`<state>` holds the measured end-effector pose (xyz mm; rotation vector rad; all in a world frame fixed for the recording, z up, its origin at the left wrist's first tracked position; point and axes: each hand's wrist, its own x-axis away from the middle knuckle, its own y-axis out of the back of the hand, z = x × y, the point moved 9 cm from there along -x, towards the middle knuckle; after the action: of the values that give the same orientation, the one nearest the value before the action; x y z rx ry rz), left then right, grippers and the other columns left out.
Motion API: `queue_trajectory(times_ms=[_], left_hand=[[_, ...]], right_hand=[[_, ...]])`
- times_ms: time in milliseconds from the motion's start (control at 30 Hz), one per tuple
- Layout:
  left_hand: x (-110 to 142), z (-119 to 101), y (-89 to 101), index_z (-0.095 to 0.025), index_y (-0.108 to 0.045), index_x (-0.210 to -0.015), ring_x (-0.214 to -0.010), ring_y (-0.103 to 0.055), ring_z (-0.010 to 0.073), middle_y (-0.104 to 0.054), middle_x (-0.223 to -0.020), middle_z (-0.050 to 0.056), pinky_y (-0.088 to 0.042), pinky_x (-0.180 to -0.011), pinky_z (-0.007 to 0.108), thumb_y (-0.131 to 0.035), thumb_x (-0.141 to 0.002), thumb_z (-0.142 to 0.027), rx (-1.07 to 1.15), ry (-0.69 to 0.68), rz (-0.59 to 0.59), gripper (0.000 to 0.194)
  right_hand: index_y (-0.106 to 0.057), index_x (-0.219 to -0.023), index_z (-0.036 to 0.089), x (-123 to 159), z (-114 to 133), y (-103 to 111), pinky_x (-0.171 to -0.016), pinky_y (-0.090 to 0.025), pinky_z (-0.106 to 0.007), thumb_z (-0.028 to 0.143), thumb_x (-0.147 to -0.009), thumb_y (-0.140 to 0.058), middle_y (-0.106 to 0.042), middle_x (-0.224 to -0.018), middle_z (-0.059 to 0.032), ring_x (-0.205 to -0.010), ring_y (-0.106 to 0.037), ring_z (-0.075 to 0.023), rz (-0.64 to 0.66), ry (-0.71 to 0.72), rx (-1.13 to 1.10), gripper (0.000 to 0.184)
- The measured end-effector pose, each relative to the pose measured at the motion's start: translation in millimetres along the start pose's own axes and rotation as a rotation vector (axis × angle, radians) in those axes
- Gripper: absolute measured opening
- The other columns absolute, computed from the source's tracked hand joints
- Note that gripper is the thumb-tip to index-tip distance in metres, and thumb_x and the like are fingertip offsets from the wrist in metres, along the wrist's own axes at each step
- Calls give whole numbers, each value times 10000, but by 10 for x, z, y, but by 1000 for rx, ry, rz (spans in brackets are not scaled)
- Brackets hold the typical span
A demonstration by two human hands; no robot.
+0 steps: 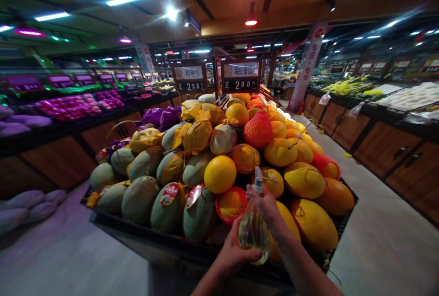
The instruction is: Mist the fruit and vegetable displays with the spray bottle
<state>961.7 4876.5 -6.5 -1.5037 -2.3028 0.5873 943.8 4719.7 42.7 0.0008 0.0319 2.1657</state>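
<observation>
A small clear spray bottle (pixel 253 228) with pale yellow liquid is held upright in front of a heaped melon display. My left hand (pixel 233 252) is wrapped round the bottle's lower body. My right hand (pixel 266 204) is closed on its neck and white spray head (pixel 258 179). The nozzle points at the pile, close to a round yellow melon (pixel 220 174) and a yellow melon in a red foam net (pixel 232 203). Grey-green melons (pixel 139 198) with red labels fill the left half of the pile; yellow and orange melons (pixel 313 223) fill the right half.
The fruit sits in a black tray (pixel 113 223) on a stand. Two price boards (pixel 240 76) rise behind the pile. A produce counter (pixel 68 118) lines the left aisle, wooden cabinets (pixel 394 150) with produce line the right aisle. Grey floor (pixel 377 223) runs on both sides.
</observation>
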Motion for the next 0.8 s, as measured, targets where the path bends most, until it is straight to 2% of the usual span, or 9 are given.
queue_trajectory(times_ms=[100, 267, 367, 467, 533, 633, 700, 800], left_hand=[[177, -302, 445, -233, -541, -1408, -1350, -672, 411, -741, -1372, 163, -481, -1176, 532, -1080, -546, -456, -41, -53, -111, 1041], [501, -691, 1188, -243, -554, -1433, -1294, -708, 428, -774, -1330, 160, -532, -1132, 514, -1062, -536, -501, -79, -110, -377, 1062], [662, -851, 1553, -234, -552, -1429, -1306, -700, 444, -780, -1317, 163, -554, -1108, 511, -1047, -543, -524, -104, -139, -502, 1055], [742, -1006, 1787, -213, -568, -1391, -1311, -695, 462, -782, -1301, 173, -552, -1116, 536, -1037, -544, -562, -148, -156, -562, 1030], [737, -1124, 1852, -211, -581, -1381, -1331, -684, 461, -777, -1314, 171, -534, -1148, 541, -1037, -541, -567, -169, -167, -574, 1020], [602, -1278, 1807, -215, -586, -1397, -1332, -681, 462, -773, -1323, 170, -521, -1163, 550, -1044, -546, -534, -172, -155, -535, 1017], [418, -1373, 1681, -214, -594, -1400, -1340, -672, 455, -762, -1344, 166, -510, -1171, 553, -1045, -557, -500, -171, -153, -456, 998], [47, -1470, 1375, -209, -614, -1371, -1321, -675, 428, -762, -1323, 144, -505, -1166, 551, -1039, -579, -466, -182, -128, -274, 935]], right_hand=[[-657, -894, 241, 12, 170, -668, -764, -535, -379, 707, -767, -731, -720, -785, -17, -765, -694, -248, 104, 21, 62, 489], [-658, -896, 240, 95, 541, -1717, -742, -504, -360, 663, -838, -711, -716, -864, -31, -821, -665, -248, 315, 106, 183, 430], [-676, -896, 246, 119, 669, -2214, -764, -501, -359, 629, -839, -771, -705, -846, -26, -864, -669, -263, 399, 143, 251, 398], [-682, -867, 257, 107, 721, -2572, -754, -488, -349, 607, -819, -824, -683, -789, -10, -853, -665, -266, 462, 156, 253, 381], [-677, -852, 255, 56, 737, -2684, -741, -476, -333, 602, -799, -846, -683, -771, -5, -847, -665, -261, 462, 156, 236, 389], [-671, -843, 245, -108, 744, -2629, -729, -475, -319, 627, -801, -829, -702, -790, -10, -844, -677, -251, 395, 136, 209, 416], [-663, -833, 243, -266, 745, -2459, -722, -486, -320, 661, -801, -808, -702, -784, -9, -819, -682, -242, 327, 112, 180, 444], [-657, -842, 238, -530, 800, -2038, -718, -516, -323, 698, -785, -788, -699, -761, -4, -782, -693, -230, 201, 104, 84, 481]])
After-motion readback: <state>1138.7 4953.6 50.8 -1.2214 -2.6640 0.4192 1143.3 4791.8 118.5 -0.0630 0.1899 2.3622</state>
